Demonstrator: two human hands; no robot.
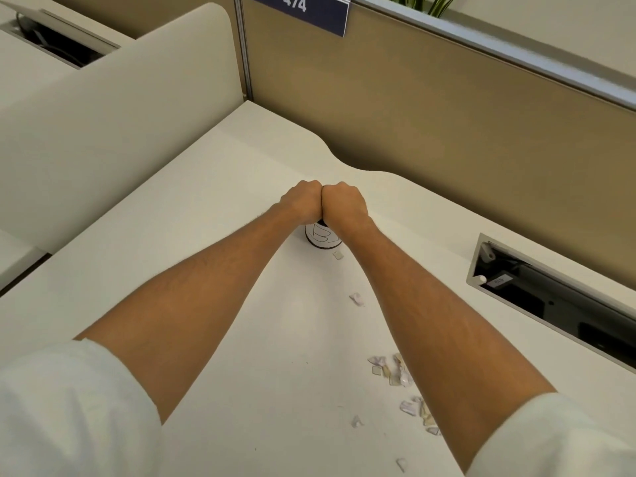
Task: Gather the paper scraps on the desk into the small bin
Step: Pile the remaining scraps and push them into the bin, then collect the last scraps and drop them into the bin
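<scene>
1. The paper scraps (401,373) are small, torn and crumpled bits, white and pale tan, and some have faint purple marks.
2. Most of them lie in a loose bunch on the white desk (206,208), close to me and just beside my right forearm.
3. More bits trail below that bunch, and one tiny bit (401,463) lies alone near the bottom edge.
4. One crumpled scrap (357,299) lies by itself farther up the desk.
5. One little flat square piece (338,255) lies right next to the small bin (321,237).
6. The small bin is a round white cup shape with a dark band at the bottom and thin black lines drawn on its side.
7. It stands upright near the middle of the desk, and my hands hide its top.
8. My left hand (303,203) and my right hand (344,206) are right over the bin, pressed side by side.
9. My fingers on both hands are curled in like fists. I cannot tell if there is paper inside them.
10. My arms are bare, with white sleeves (69,407) at the top.
11. On my right is an open slot in the desk (557,297), dark inside.
12. Behind the desk is a tan wall panel (447,115) with a dark blue sign (299,8) that says 474.
13. A cream divider (120,115) stands on my left.
</scene>
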